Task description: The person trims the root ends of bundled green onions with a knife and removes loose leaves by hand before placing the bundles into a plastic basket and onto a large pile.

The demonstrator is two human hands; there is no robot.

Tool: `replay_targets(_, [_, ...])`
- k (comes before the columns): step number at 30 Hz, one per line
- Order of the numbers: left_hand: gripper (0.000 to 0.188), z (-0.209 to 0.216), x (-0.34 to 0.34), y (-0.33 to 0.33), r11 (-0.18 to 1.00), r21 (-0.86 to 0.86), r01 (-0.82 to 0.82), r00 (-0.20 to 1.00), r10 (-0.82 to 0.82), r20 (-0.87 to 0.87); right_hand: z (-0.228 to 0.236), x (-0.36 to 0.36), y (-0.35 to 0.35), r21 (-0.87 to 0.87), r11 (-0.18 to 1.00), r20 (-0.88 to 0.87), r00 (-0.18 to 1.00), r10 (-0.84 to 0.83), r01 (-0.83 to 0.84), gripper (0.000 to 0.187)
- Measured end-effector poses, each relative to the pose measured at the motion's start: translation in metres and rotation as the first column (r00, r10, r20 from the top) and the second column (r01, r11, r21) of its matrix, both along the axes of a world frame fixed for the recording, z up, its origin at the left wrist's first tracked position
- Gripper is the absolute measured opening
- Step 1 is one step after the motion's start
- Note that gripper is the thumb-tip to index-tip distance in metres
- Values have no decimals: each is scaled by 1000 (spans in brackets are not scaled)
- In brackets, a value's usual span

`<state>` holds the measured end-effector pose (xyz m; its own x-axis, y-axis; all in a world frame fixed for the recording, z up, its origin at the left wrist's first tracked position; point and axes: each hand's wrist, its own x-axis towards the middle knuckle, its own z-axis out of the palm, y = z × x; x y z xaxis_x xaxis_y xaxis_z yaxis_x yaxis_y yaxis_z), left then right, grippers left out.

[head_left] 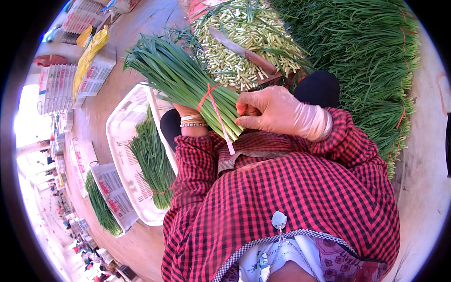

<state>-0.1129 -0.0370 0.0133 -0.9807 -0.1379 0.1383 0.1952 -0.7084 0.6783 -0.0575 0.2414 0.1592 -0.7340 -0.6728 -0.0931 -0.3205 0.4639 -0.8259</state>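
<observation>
A bunch of garlic chives (pixel 181 77) lies slanted in front of me, leaves toward the upper left and pale stem ends toward the lower right. A red band and a pink strip (pixel 217 113) go round its lower part. My left hand (pixel 186 111) holds the bunch from underneath; most of its fingers are hidden by it. At the stem ends, my gloved right hand (pixel 277 112) is closed, with curled fingers and thumb against the stems. Beyond them, a knife (pixel 239 49) with a wooden handle rests on a heap of chopped pale stem ends (pixel 225 70).
At the left stands a white plastic crate (pixel 123 124) with chives (pixel 152 160) inside; another crate (pixel 115 195) with chives sits beyond it. Tied chives (pixel 357 61) are piled along the right. Stacked crates (pixel 57 87) and a yellow bag (pixel 90 58) are at the far left.
</observation>
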Motion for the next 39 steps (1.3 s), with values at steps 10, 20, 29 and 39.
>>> replay_targets(10, [53, -3, 12, -39, 760, -526, -382, 920, 366, -139, -8, -4, -4, 0, 997, 1, 997, 72, -72, 20])
replay_targets(20, [63, 10, 45, -116, 892, -227, -390, 918, 395, -25, -40, -62, 176, 641, 633, -516, 854, -63, 434, 14])
replay_targets(29, [46, 62, 26, -8, 933, 122, -338, 923, 303, 238, -3, -58, -10, 21, 1000, -358, 934, 3, 5, 100])
replay_targets(39, [42, 100, 28, 84, 982, 48, -181, 948, 162, 274, -14, -114, -38, -671, 426, 471, 793, -388, 607, 36])
